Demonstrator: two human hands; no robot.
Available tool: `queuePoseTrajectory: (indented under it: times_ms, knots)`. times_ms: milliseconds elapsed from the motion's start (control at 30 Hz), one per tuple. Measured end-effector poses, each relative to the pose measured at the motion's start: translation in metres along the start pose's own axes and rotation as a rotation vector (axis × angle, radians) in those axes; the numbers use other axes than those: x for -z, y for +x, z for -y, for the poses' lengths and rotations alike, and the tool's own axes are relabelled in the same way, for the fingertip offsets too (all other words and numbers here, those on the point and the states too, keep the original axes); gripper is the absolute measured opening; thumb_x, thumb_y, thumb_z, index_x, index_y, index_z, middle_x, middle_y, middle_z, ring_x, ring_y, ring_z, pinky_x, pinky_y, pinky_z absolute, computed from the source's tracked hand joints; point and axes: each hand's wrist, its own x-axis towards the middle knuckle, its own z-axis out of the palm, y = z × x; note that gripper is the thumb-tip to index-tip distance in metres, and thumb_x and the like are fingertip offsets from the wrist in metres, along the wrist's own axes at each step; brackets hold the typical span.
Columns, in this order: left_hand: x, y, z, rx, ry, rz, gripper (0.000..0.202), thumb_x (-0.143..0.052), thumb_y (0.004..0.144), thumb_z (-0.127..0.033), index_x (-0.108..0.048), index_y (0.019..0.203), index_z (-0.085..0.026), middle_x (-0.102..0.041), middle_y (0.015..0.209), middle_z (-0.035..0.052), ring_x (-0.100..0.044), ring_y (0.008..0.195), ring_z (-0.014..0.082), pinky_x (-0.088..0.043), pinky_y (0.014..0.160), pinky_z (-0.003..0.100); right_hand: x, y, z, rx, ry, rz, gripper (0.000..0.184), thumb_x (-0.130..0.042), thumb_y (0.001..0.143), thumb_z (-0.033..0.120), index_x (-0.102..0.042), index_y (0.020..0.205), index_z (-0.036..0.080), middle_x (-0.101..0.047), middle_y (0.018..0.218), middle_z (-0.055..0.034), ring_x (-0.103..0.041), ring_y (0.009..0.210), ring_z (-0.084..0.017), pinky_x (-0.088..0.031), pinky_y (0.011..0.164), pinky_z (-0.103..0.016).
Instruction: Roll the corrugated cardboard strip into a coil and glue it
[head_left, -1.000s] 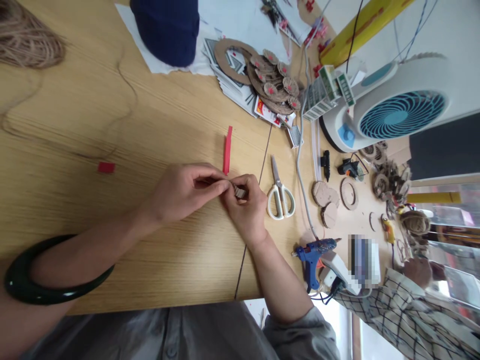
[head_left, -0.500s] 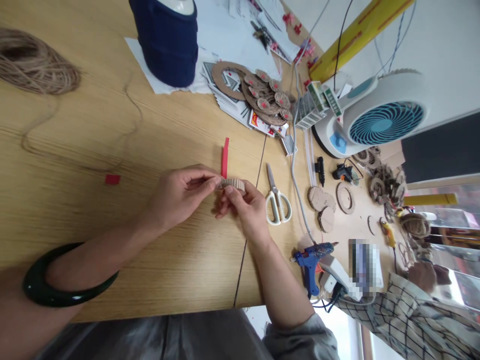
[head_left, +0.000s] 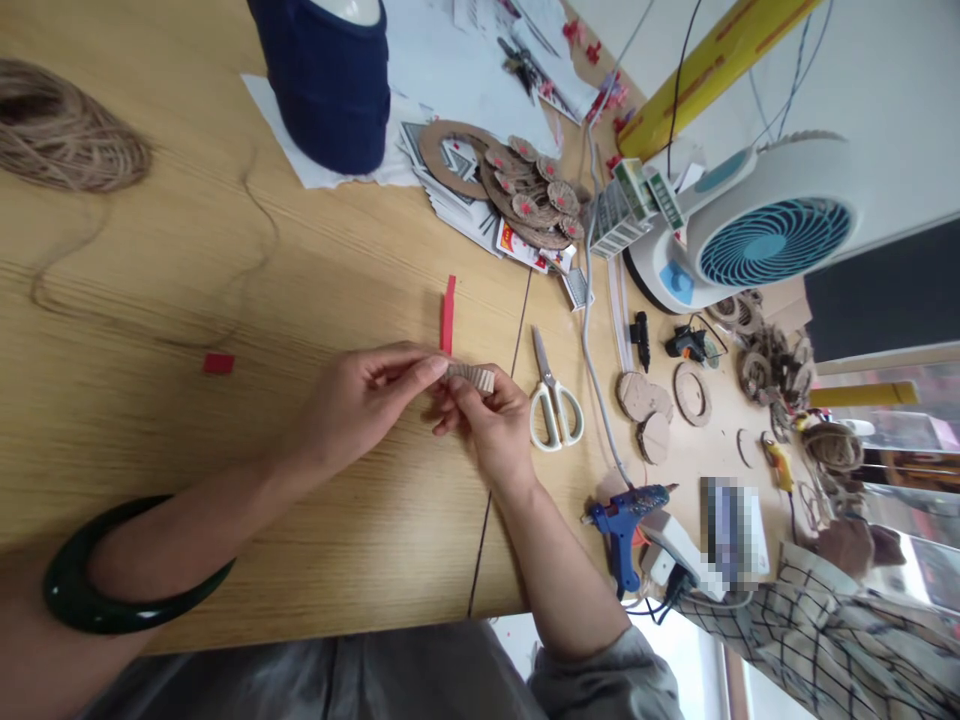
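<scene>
My left hand (head_left: 360,400) and my right hand (head_left: 491,425) meet over the wooden table (head_left: 225,280), both pinching a small strip of corrugated cardboard (head_left: 472,377). The left fingertips hold its left end, the right fingers grip it from below. A red paper strip (head_left: 448,313) lies just behind the hands. White-handled scissors (head_left: 553,396) rest right of my right hand. A dark green bangle (head_left: 112,590) circles my left forearm.
A blue glue gun (head_left: 626,510) lies near the front edge. Cardboard discs (head_left: 645,410), a white and teal fan (head_left: 757,240), a navy cylinder (head_left: 326,80), a twine ball (head_left: 60,130), a red scrap (head_left: 218,363). Another person's checked sleeve (head_left: 832,620) is at the right.
The cardboard strip has been unfolded and stretched out between my fingers, lifted slightly off the table. The view has shifted a little downward.
</scene>
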Motion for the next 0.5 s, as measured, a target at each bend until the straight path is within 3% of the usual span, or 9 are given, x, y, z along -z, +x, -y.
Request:
queuePoseTrajectory:
  times_ms: [100, 167, 300, 500]
  knots:
    - [-0.0018, 0.0005, -0.0029, 0.147, -0.112, -0.008, 0.022, -0.077, 0.093, -0.046, -0.089, 0.103, -0.030, -0.087, 0.102, 0.0016, -0.081, 0.090, 0.0220, -0.065, 0.081, 0.030, 0.0000, -0.0008, 0.0018, 0.012, -0.030, -0.039, 0.040, -0.093, 0.078, 0.052, -0.066, 0.079, 0.023, -0.072, 0.063, 0.0067, -0.066, 0.047, -0.009, -0.063, 0.047, -0.021]
    - [-0.0025, 0.0015, -0.0061, 0.179, -0.141, 0.016, 0.020, -0.082, 0.086, -0.044, -0.089, 0.097, -0.028, -0.087, 0.094, 0.0022, -0.080, 0.084, 0.0219, -0.064, 0.075, 0.030, -0.0001, -0.0011, 0.0029, 0.019, -0.060, -0.051, 0.039, -0.092, 0.079, 0.050, -0.064, 0.079, 0.023, -0.071, 0.063, 0.0068, -0.066, 0.047, -0.009, -0.062, 0.047, -0.020]
    - [-0.0032, 0.0030, -0.0095, 0.165, -0.136, 0.029, 0.018, -0.084, 0.079, -0.040, -0.086, 0.086, -0.024, -0.083, 0.081, 0.0023, -0.076, 0.073, 0.0201, -0.062, 0.067, 0.028, -0.0012, -0.0014, 0.0017, 0.028, -0.105, -0.045, 0.037, -0.090, 0.082, 0.049, -0.063, 0.080, 0.023, -0.071, 0.063, 0.0067, -0.065, 0.046, -0.009, -0.062, 0.048, -0.021]
    - [0.0012, 0.0032, -0.0024, 0.096, -0.025, -0.004, 0.016, -0.080, 0.084, -0.039, -0.085, 0.088, -0.025, -0.084, 0.086, 0.0017, -0.077, 0.079, 0.0208, -0.062, 0.073, 0.030, -0.0037, -0.0028, 0.0049, 0.018, -0.185, -0.040, 0.035, -0.090, 0.079, 0.045, -0.062, 0.083, 0.024, -0.068, 0.064, 0.0068, -0.064, 0.050, -0.010, -0.059, 0.051, -0.023]
